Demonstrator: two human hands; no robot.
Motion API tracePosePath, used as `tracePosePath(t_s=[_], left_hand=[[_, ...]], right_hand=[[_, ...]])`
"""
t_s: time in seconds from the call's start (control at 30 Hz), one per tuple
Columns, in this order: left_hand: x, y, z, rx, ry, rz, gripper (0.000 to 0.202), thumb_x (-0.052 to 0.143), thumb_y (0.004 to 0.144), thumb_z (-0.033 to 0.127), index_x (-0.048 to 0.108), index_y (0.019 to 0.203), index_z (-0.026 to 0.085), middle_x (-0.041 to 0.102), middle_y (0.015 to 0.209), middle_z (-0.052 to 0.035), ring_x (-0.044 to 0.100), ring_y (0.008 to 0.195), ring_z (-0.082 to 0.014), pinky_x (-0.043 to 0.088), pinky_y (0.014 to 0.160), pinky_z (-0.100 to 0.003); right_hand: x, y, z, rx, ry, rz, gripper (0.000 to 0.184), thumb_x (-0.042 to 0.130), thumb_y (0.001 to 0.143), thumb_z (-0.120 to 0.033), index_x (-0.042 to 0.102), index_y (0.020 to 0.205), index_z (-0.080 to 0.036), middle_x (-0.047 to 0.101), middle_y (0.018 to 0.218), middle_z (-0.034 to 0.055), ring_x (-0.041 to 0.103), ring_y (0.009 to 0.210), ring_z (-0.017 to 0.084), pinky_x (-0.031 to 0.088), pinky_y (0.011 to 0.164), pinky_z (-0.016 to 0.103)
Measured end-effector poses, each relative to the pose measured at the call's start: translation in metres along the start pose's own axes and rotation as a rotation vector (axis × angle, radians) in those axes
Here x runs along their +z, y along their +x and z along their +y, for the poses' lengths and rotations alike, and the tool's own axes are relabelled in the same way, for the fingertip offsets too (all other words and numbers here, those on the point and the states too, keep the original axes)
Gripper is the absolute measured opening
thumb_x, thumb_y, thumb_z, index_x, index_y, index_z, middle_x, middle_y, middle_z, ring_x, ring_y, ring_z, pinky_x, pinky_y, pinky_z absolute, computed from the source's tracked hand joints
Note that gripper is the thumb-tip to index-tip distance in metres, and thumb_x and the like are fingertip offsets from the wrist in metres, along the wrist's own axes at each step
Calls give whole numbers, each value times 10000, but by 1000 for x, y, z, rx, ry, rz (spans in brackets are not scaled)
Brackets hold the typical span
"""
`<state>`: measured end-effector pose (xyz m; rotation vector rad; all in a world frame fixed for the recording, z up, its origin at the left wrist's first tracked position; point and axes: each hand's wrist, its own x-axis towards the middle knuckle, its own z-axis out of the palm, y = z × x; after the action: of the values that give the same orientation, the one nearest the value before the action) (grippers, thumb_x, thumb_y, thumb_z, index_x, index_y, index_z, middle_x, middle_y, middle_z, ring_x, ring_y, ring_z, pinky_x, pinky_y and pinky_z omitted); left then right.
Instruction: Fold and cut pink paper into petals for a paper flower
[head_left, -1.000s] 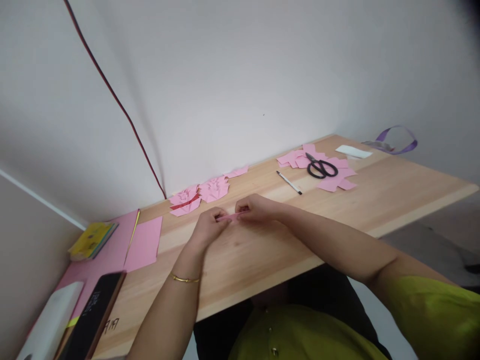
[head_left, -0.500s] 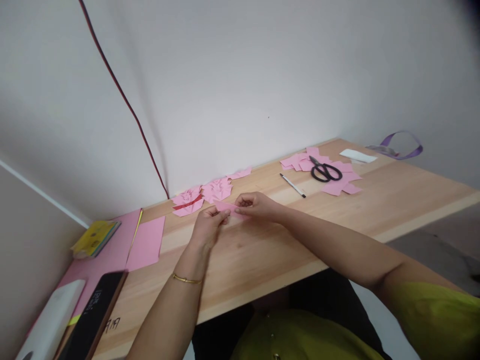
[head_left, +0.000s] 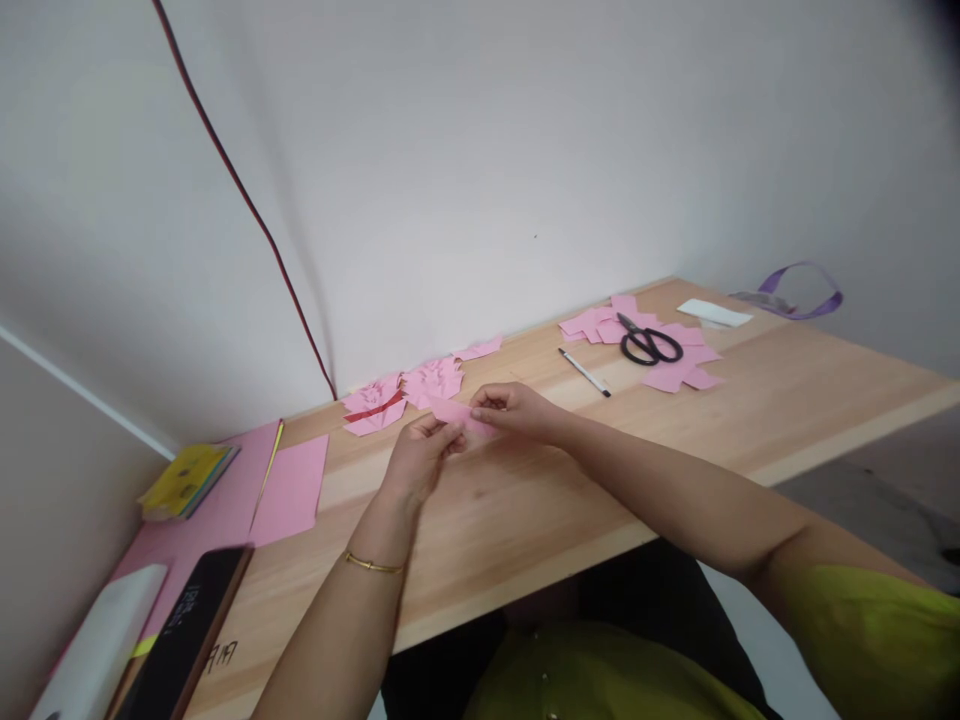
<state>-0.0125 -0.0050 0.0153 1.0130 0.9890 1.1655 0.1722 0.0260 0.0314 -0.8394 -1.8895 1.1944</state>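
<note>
A small piece of pink paper (head_left: 459, 412) is held between my two hands, just above the wooden table. My left hand (head_left: 426, 450) pinches its near left side with thumb and fingers. At the right side, my right hand (head_left: 514, 412) grips it, thumb on top and fingers curled. The paper looks folded, though the fingers cover part of it. Just beyond my left hand lie folded pink paper pieces (head_left: 433, 382), side by side along the wall, with a dark red strip (head_left: 375, 408) across one group.
Black-handled scissors (head_left: 649, 345) rest on cut pink papers (head_left: 675, 374) at the back right, near a pen (head_left: 585, 373) and a white strip (head_left: 714, 313). At left are pink sheets (head_left: 291, 488), a yellow packet (head_left: 187, 482), a black device (head_left: 187, 635) and a white object (head_left: 105, 640).
The pink paper has tilted slightly, showing more of its face between my hands. My left fingers have shifted a little on it. The view has moved very slightly.
</note>
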Motion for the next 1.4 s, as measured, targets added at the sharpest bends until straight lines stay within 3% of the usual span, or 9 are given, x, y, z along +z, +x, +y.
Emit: tracePosePath(t_s=[0.33,0.5,0.73,1.0,1.2,1.4], left_hand=[[6,1,2,16,-64,149,239,801,541,225,646,683,112,602,575,0,539,536,-82,439,565,-218],[9,-1,3,-29,-148,101,264,801,542,197,653,740,105,618,631,-5,542,554,-73,453,574,-215],[9,-1,2,-11,-175,140,245,776,605,266,603,703,124,611,631,0,557,572,-75,470,605,-224],[7,0,2,-56,-256,94,263,735,676,342,616,790,137,649,718,-21,585,597,-93,490,621,-255],[7,-1,1,-33,-212,100,241,791,580,205,641,750,124,625,657,4,568,583,-82,488,628,-241],[6,0,0,-25,-178,104,229,795,556,185,668,738,127,614,644,5,559,603,-81,485,657,-246]], right_hand=[[2,-1,1,28,-58,-14,262,648,698,-374,612,813,-141,595,769,9,511,709,119,379,625,223],[1,0,4,36,25,50,286,668,665,-355,613,840,-136,589,795,10,510,704,112,373,623,216],[-1,-1,-1,55,21,6,272,667,678,-351,613,831,-131,567,741,-7,485,653,102,353,594,212],[-4,0,-1,7,-35,9,263,634,722,-299,617,929,-138,625,880,32,559,798,142,416,712,247],[-4,1,2,15,-77,38,255,631,706,-256,618,928,-133,637,903,42,567,815,143,420,719,247],[-2,1,7,27,-24,41,282,640,695,-281,604,938,-142,625,844,26,549,726,122,407,654,230]])
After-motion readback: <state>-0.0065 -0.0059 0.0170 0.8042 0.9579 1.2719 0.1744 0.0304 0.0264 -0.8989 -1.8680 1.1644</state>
